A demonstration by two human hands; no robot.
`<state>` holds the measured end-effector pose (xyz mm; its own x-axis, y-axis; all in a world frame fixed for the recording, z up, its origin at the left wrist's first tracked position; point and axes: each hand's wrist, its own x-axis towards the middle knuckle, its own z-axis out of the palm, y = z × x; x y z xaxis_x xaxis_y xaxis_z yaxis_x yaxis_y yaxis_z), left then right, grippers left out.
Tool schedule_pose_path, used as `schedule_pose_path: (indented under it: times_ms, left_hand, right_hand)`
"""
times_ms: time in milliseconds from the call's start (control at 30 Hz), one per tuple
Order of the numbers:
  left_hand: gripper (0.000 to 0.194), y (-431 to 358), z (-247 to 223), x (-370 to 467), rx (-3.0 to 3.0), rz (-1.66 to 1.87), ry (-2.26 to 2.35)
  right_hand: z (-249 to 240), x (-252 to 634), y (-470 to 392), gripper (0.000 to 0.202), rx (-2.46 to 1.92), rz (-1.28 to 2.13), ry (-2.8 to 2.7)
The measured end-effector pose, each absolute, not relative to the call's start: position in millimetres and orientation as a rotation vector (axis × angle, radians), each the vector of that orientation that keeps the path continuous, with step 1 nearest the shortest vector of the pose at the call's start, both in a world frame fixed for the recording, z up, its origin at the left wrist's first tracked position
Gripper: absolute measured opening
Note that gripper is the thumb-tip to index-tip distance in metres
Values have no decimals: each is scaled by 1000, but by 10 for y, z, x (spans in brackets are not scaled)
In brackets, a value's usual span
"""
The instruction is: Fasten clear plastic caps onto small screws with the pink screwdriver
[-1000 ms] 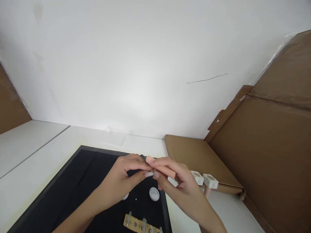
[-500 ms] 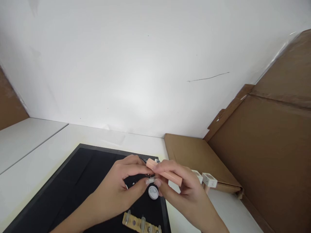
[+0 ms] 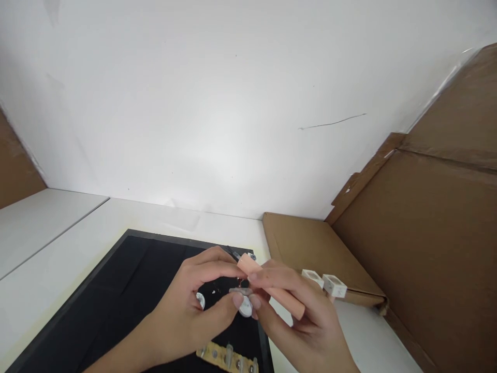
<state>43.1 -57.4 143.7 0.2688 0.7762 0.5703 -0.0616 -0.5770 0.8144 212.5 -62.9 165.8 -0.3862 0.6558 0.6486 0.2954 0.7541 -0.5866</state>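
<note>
Over the right edge of the black mat, my left hand (image 3: 194,300) pinches a small translucent piece (image 3: 241,291) with its thumb. My right hand (image 3: 298,305) grips a slim peach-coloured tube (image 3: 285,300), slanting down to the right, and its thumb meets the other end of the piece. Both hands' fingertips are close together. Just below them a round white dish (image 3: 245,307) is partly covered by the thumbs. A yellowish strip (image 3: 217,356) bearing several small clear upright pieces lies nearer to me. Another white round thing (image 3: 201,300) shows behind my left hand.
The black mat (image 3: 112,280) lies on a white table (image 3: 155,212). To the right are a flat cardboard box (image 3: 306,238) and two small white blocks, one here (image 3: 334,286). A white wall (image 3: 217,114) rises behind, with a cardboard panel (image 3: 446,223) on the right.
The tube's lower end has swung down and right in my right hand. The translucent piece has turned to lie more level, and both hands have shifted slightly.
</note>
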Motion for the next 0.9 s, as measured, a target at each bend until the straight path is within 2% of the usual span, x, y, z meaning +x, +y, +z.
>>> schedule_pose_path:
  times_ms: [900]
  left_hand:
    - [21, -550, 1401, 469, 1643, 1432, 676]
  right_hand:
    - [1629, 2101, -606, 33, -740, 494, -1969]
